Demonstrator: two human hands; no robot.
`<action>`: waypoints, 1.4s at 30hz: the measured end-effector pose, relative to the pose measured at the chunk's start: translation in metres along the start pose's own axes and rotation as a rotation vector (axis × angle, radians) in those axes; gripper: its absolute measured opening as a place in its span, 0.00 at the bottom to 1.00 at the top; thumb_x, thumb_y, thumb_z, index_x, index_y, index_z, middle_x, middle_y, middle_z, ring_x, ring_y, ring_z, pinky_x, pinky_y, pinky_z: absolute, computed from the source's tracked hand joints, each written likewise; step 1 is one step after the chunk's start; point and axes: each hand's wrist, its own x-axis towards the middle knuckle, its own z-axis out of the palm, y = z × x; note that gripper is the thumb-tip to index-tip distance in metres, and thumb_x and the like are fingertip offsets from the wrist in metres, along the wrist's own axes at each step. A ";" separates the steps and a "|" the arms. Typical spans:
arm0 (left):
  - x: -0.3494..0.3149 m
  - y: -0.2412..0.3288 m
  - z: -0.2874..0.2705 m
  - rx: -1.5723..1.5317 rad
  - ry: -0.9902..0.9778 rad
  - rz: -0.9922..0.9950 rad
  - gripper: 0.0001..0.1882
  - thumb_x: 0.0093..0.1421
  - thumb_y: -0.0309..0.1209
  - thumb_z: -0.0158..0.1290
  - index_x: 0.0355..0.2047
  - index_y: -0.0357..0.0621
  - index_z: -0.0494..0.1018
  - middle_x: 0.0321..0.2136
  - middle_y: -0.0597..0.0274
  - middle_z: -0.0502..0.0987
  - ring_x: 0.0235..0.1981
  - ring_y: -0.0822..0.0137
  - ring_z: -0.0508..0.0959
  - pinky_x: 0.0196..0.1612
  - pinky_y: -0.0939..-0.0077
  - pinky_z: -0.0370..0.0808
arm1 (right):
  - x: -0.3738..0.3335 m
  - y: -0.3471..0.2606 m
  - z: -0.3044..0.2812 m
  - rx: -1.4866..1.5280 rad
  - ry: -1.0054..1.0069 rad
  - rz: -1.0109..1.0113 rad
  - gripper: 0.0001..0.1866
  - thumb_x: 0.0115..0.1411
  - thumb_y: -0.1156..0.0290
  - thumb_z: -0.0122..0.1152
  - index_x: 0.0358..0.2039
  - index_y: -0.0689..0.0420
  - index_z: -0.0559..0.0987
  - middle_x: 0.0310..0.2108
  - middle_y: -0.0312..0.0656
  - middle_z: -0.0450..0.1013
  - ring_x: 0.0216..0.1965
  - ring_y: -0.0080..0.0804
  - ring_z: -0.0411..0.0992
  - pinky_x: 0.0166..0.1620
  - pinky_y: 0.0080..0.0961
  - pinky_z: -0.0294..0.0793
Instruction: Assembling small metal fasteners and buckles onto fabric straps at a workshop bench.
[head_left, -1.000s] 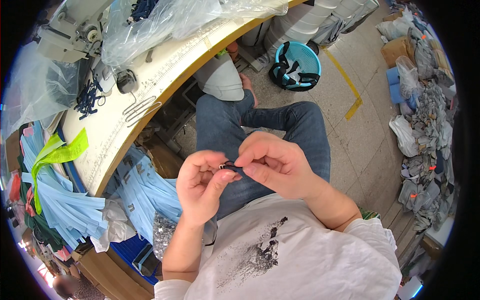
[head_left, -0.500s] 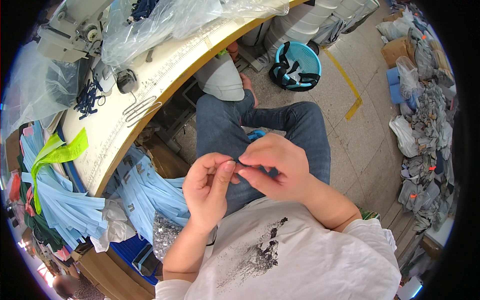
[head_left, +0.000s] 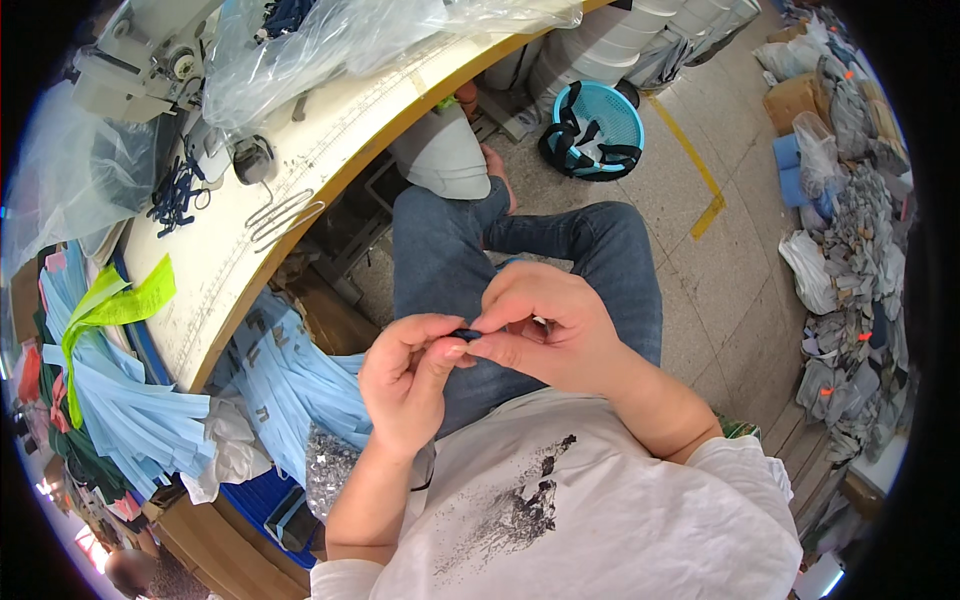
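Above my lap, a small dark strip [head_left: 466, 334] is pinched between the fingertips of both hands. My left hand [head_left: 408, 378] grips one end with thumb and forefinger. The other end is in the pinch of my right hand [head_left: 552, 328], and the two sets of fingertips nearly meet. Most of the strip is covered by fingers, so its full shape cannot be made out. A pile of dark navy strips [head_left: 180, 195] of similar colour lies on the white table, up and left of my hands.
A curved white table [head_left: 215, 275] bears a sewing machine [head_left: 150, 65], clear plastic sheeting [head_left: 340, 60] and a bent wire rack [head_left: 285, 218]. Light blue fabric strips [head_left: 295, 375] hang beside it. A turquoise basket [head_left: 610, 115] stands on the floor; grey fabric scraps [head_left: 855, 290] are heaped at right.
My hands have shifted slightly and the fingertips have re-gripped. More of the dark strip shows between them now.
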 end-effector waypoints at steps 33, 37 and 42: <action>0.009 -0.002 0.010 -0.275 -0.111 -0.093 0.17 0.61 0.19 0.52 0.51 0.36 0.66 0.35 0.50 0.78 0.31 0.64 0.80 0.37 0.71 0.80 | 0.006 -0.007 0.007 0.619 0.216 0.365 0.08 0.65 0.69 0.56 0.39 0.58 0.70 0.32 0.32 0.71 0.27 0.12 0.65 0.26 0.11 0.64; 0.015 -0.002 0.012 0.023 -0.082 0.081 0.19 0.54 0.16 0.58 0.46 0.34 0.70 0.35 0.53 0.78 0.29 0.68 0.78 0.34 0.78 0.77 | 0.007 -0.008 0.009 0.590 0.206 0.289 0.06 0.65 0.74 0.55 0.40 0.60 0.69 0.34 0.34 0.71 0.32 0.15 0.69 0.35 0.13 0.70; 0.021 0.006 0.013 0.534 0.084 0.350 0.16 0.46 0.12 0.60 0.37 0.33 0.74 0.28 0.57 0.78 0.23 0.72 0.74 0.27 0.81 0.70 | 0.006 -0.004 0.009 0.506 0.200 0.239 0.07 0.64 0.75 0.56 0.39 0.61 0.69 0.34 0.34 0.71 0.33 0.16 0.71 0.38 0.15 0.72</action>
